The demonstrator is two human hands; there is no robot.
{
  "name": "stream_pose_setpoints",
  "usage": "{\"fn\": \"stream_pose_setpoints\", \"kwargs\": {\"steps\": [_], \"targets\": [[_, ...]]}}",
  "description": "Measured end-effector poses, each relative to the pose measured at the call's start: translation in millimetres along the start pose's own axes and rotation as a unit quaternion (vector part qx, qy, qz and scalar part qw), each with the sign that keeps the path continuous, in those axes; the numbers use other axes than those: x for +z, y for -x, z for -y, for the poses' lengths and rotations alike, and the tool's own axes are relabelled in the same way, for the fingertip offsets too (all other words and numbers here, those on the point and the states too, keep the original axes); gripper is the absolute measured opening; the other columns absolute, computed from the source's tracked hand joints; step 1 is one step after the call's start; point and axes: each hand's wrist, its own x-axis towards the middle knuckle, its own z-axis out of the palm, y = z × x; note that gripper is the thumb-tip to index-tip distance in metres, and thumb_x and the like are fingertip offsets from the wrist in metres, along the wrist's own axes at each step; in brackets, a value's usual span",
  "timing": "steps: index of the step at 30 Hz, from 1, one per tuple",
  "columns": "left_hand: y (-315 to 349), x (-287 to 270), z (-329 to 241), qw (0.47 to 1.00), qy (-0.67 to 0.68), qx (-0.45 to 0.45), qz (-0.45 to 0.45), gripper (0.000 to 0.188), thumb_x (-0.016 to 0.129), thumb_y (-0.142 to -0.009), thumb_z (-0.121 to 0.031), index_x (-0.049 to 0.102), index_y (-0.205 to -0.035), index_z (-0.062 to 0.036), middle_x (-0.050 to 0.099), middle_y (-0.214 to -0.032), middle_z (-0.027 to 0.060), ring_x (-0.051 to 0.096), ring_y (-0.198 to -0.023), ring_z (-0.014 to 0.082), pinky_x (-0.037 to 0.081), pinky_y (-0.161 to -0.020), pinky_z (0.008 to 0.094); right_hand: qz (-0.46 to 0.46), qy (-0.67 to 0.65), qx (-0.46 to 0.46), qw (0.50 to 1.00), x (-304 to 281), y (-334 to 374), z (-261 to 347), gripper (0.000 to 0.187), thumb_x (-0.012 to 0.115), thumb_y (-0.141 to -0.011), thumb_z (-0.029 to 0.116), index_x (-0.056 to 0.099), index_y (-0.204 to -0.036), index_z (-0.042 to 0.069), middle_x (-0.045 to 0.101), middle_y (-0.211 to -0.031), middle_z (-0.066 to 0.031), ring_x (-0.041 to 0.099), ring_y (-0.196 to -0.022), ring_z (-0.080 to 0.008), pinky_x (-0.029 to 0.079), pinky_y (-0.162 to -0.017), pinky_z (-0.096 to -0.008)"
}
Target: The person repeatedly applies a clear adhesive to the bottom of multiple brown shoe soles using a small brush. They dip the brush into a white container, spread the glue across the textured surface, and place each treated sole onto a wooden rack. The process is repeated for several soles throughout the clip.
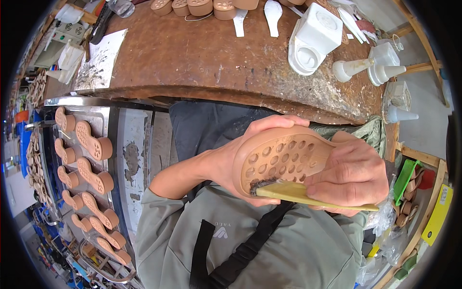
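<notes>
In front of my chest, a tan shoe sole is tilted so that its inner side, dotted with round hollows, faces up. My left hand wraps round its left end, fingers over the far rim and thumb at the near rim. My right hand is closed on a brush with a flat yellowish handle. The brush's dark bristles touch the sole's inner face near its left lower rim. The sole's heel end lies partly behind my right hand.
A worn brown workbench carries a white dispenser, white nozzle bottles and more soles at its far edge. On my left, several tan soles lie on a metal rack. A wooden shelf stands at the right.
</notes>
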Motion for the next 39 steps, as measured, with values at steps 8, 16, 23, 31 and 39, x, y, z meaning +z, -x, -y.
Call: {"fn": "stream_pose_setpoints", "kwargs": {"steps": [8,16,23,31,39], "targets": [[-4.7,1.3,4.7,1.000,0.012,-0.015,-0.020,0.112,0.088,-0.056,-0.021,0.016,-0.141,-0.0045,0.033,-0.136,0.0276,0.036,-0.129,0.0360,0.038,-0.103,0.0479,0.004,-0.026,0.078,0.997,-15.3,15.6,6.7,0.013,0.071,-0.073,0.003,0.069,-0.083,-0.004,0.065,-0.070,-0.0102,0.058,-0.048,-0.0144,0.040,-0.039,-0.0249],[-31.8,-10.6,2.3,0.854,0.389,-0.052,-0.343,0.083,0.043,-0.082,-0.062,0.033,-0.137,-0.0010,0.048,-0.128,0.0226,0.056,-0.110,0.0349,0.046,-0.096,0.0452,-0.388,-0.064,0.307,0.867,16.4,-0.6,-10.3,0.009,0.064,-0.084,-0.001,0.063,-0.091,-0.007,0.062,-0.073,-0.0101,0.057,-0.055,-0.0112,0.044,-0.049,-0.0220],[-26.1,-1.8,-5.7,0.882,0.420,0.009,-0.215,0.078,0.034,-0.087,-0.065,0.035,-0.141,-0.0085,0.045,-0.137,0.0157,0.047,-0.124,0.0287,0.040,-0.102,0.0459,-0.332,0.093,0.226,0.911,27.4,-19.4,-32.4,0.014,0.068,-0.076,-0.006,0.065,-0.090,-0.006,0.065,-0.073,-0.0128,0.062,-0.058,-0.0171,0.047,-0.053,-0.0253],[-31.9,4.4,-16.6,0.860,0.432,-0.059,-0.267,0.083,0.033,-0.088,-0.065,0.023,-0.144,-0.0046,0.036,-0.141,0.0217,0.042,-0.127,0.0308,0.037,-0.104,0.0427,-0.240,0.145,0.151,0.948,23.3,-24.8,-29.6,0.018,0.072,-0.071,-0.001,0.065,-0.087,-0.005,0.066,-0.072,-0.0131,0.064,-0.056,-0.0218,0.051,-0.053,-0.0287],[-33.4,4.3,-27.0,0.862,0.422,-0.082,-0.269,0.083,0.033,-0.088,-0.065,0.021,-0.145,-0.0056,0.035,-0.141,0.0225,0.046,-0.123,0.0319,0.040,-0.102,0.0439,-0.207,0.145,0.138,0.958,30.8,-23.7,-20.3,0.020,0.073,-0.069,-0.001,0.065,-0.087,-0.007,0.066,-0.072,-0.0137,0.064,-0.056,-0.0227,0.051,-0.051,-0.0307]]}}
